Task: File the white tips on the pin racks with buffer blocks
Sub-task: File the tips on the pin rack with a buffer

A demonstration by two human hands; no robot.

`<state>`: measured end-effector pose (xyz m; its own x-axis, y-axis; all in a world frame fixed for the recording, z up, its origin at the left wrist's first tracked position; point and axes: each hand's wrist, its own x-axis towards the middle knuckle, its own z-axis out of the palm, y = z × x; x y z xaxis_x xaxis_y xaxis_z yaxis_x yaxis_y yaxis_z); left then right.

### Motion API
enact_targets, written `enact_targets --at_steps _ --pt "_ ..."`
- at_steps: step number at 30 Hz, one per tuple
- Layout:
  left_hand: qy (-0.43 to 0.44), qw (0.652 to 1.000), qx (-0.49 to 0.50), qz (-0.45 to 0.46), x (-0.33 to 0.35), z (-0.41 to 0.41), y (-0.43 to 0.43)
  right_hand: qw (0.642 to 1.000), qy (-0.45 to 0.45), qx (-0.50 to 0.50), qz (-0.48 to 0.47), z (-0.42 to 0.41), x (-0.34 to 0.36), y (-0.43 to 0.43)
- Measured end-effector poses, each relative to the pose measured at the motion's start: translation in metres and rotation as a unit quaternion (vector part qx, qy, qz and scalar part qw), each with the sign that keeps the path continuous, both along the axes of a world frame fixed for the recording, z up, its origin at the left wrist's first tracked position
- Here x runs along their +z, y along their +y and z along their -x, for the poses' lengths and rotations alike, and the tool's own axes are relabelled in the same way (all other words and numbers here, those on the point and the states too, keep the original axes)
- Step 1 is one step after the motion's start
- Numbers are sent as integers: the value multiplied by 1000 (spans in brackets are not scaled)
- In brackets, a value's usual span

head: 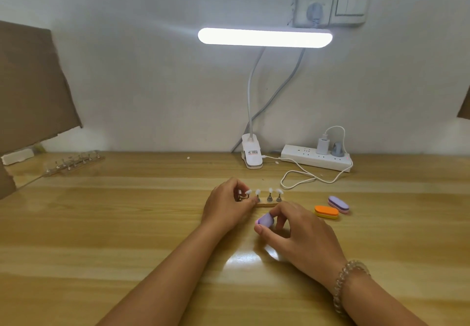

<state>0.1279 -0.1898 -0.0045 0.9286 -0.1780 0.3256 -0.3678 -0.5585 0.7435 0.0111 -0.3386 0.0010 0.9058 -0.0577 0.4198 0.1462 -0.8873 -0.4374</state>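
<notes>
A small wooden pin rack (267, 204) stands mid-table with several metal pins topped by white tips (270, 190). My left hand (226, 204) grips the rack's left end, its fingers curled around the leftmost pin and tip. My right hand (297, 236) sits just in front of the rack and pinches a purple buffer block (264, 219) between thumb and fingers. Part of the block is hidden under my fingers. The block is close to the rack but apart from the tips.
An orange buffer block (326, 211) and another purple buffer block (338, 204) lie to the right. A clear pin rack (73, 164) sits far left by cardboard (30, 84). A clip lamp (251, 156), power strip (318, 159) and looping white cable (300, 179) lie behind.
</notes>
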Motion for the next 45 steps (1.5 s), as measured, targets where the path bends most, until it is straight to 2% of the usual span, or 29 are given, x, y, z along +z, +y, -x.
enact_targets --at_steps 4,14,19,24,35,38,40,45 --pt "-16 1000 -9 -10 1 1 3 1000 -2 1 -8 2 0 -3" --pt "19 999 2 -26 3 2 0 1000 8 -2 7 0 -1 -3" --pt "-8 996 67 -61 2 6 4 1000 11 -11 4 0 0 -4" --pt "13 997 65 -33 2 10 11 1000 9 -15 -4 1 0 -5" --pt "-140 978 82 -128 6 22 4 999 -2 -14 -39 -3 -5 -7" --pt "-163 981 94 -38 9 24 3 997 -19 -10 -73 -5 -6 -9" --pt "-157 985 66 38 8 25 4 996 -27 -13 -90 -7 -7 -11" --pt "-41 988 -12 151 7 24 6 994 -26 -6 -110 -10 -7 -12"
